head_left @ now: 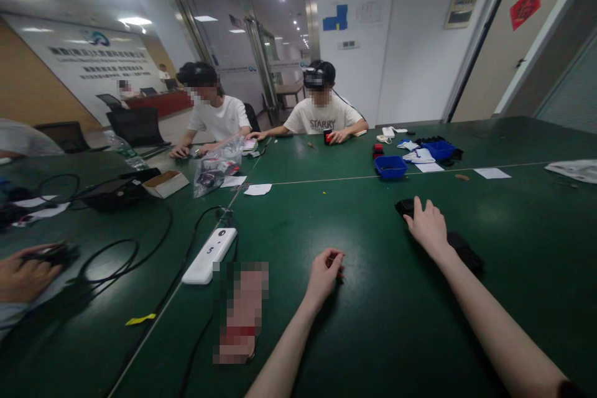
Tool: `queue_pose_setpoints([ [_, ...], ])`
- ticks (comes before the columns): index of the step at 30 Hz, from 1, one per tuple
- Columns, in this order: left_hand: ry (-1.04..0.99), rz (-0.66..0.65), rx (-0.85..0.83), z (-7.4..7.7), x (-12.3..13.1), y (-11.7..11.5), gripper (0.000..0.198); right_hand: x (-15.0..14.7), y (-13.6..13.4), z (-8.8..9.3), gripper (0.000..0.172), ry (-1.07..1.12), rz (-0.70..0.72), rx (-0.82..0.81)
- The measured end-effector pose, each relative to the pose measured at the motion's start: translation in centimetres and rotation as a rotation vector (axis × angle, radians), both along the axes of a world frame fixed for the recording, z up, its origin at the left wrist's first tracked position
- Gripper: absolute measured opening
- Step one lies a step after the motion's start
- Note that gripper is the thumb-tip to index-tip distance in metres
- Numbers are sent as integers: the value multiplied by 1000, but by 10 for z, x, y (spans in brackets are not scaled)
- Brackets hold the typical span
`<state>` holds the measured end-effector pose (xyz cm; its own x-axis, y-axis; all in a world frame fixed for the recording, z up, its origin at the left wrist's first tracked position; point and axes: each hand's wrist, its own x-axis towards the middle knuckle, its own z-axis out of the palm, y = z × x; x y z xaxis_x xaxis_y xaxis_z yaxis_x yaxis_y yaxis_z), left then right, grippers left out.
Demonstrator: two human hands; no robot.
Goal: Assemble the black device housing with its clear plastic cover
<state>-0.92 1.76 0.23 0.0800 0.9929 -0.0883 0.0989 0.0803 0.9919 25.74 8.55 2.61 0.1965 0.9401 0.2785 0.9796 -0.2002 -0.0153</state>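
Long black item (pixel 466 253) slants far-left, right of white "5" block (pixel 201 267); right hand (pixel 428 228) spread atop, left hand (pixel 323 270) pinching reddish bit (pixel 341 271).

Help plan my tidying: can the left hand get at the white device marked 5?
Probably yes: open green tabletop separates the left hand from the device, though the hand seems to pinch a small object.

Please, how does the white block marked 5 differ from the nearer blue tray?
The white block is a long, closed slab; the nearer blue tray is open-topped. The block carries a dark 5; the tray shows no number. Both rest on the green table.
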Motion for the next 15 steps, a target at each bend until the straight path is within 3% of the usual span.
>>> queue_pose_setpoints([
  [4,1,-7,-10,-1,1,1,23,-3,12,-11,55,72,-26,-52],
  [7,2,-9,-13,-2,1,1,24,-5,7,-17,53,73,-15,9],
  [15,7,-8,-4,-1,1,0,22,-12,-15,-5,56,148,61,158],
])
